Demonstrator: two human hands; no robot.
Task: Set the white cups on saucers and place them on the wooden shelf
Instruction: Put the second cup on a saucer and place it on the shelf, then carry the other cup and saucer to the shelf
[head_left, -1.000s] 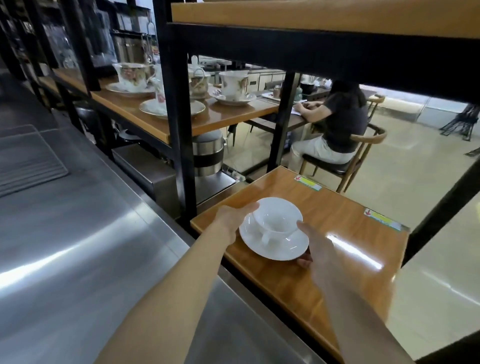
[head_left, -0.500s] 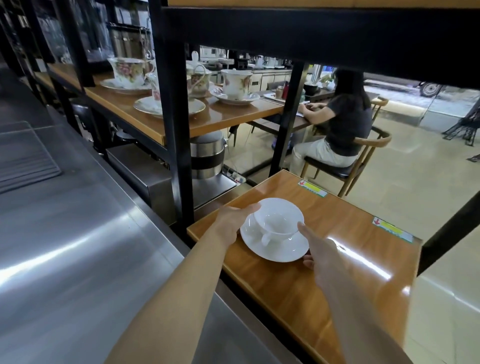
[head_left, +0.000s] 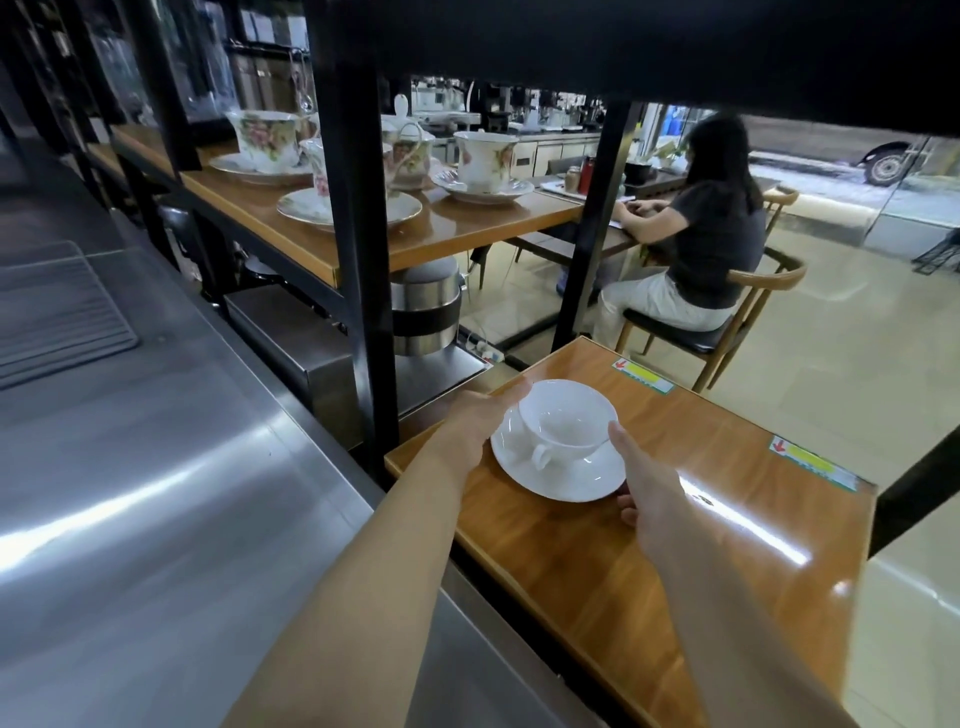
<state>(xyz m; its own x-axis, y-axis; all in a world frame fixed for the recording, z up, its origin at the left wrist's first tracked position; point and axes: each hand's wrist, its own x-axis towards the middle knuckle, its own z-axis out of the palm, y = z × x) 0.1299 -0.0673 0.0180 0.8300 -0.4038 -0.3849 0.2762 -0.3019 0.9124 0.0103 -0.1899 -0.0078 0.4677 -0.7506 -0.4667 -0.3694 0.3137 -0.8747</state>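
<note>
A white cup (head_left: 566, 418) stands upright in a white saucer (head_left: 558, 473), its handle turned toward me. The saucer rests on the wooden shelf (head_left: 675, 525) near its left end. My left hand (head_left: 475, 423) grips the saucer's left rim, with fingers reaching along the cup's far side. My right hand (head_left: 647, 491) holds the saucer's right rim, thumb against the cup's edge and fingertips under the saucer.
A black shelf post (head_left: 358, 244) rises just left of the cup. Flowered cups on saucers (head_left: 483, 166) fill the higher wooden shelf behind it. A steel counter (head_left: 156, 493) lies to my left. A person sits on a chair (head_left: 727, 312) beyond the shelf.
The view has tilted slightly; the cup and saucer stay at the same spot on the shelf with both hands on them.
</note>
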